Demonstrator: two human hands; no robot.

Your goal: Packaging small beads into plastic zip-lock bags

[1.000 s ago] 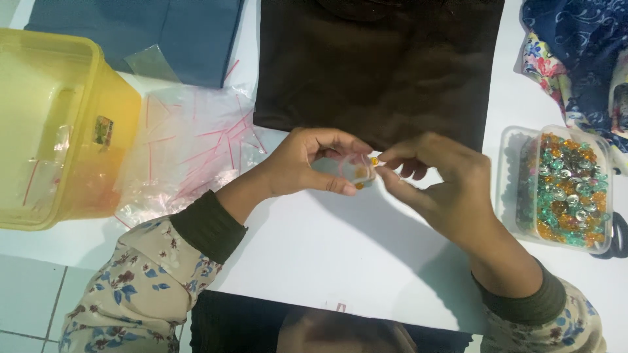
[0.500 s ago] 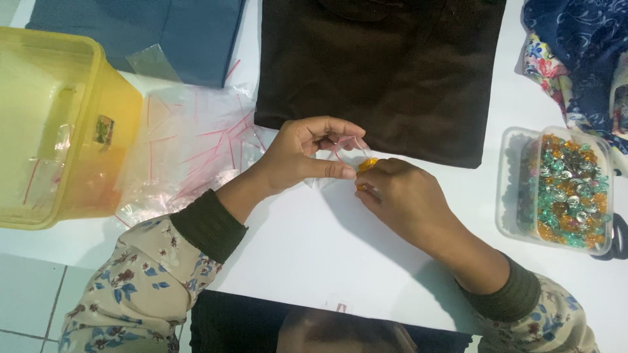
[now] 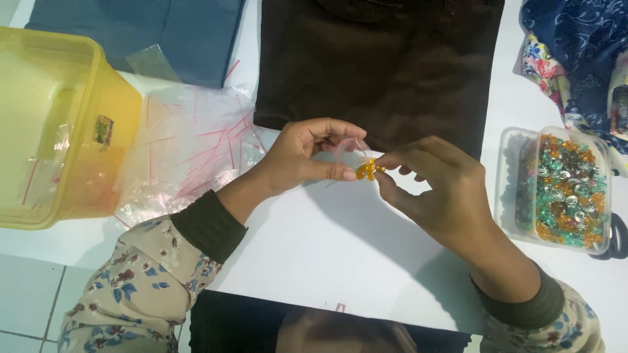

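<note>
The left hand [image 3: 304, 159] pinches a small clear bag [image 3: 345, 149] open above the white table [image 3: 340, 248], while the right hand [image 3: 435, 189] clamps orange beads [image 3: 367, 170] at its mouth. A tub of mixed beads [image 3: 562, 189] sits right; loose bags [image 3: 190, 157] and a yellow box [image 3: 59, 124] lie left.

Small clear plastic zip bag [image 3: 345, 149]: pinched in left hand [image 3: 302, 157], raised above white worktop [image 3: 340, 242], mouth facing right. Cluster of amber-orange translucent beads [image 3: 367, 170]: at bag's mouth, held by right hand [image 3: 437, 189] fingertips.
</note>
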